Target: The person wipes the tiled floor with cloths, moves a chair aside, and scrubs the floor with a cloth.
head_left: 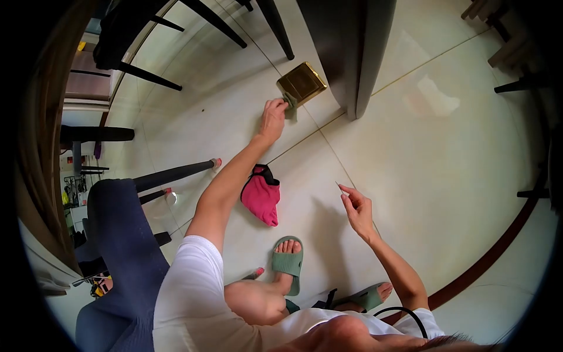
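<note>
My left hand reaches out over the tiled floor, its fingers pinched on a small green cloth. The cloth touches the near-left edge of a gold tray that lies on the floor beside a dark table leg. My right hand is raised at the right of centre, thumb and forefinger closed on a thin, pointed object too small to name. Between my arms a pink cloth item with black trim lies on the floor.
A broad dark table leg stands right of the tray. Black chair legs are at the upper left. A chair with a dark blue cover is close on my left. My feet in green slippers are below.
</note>
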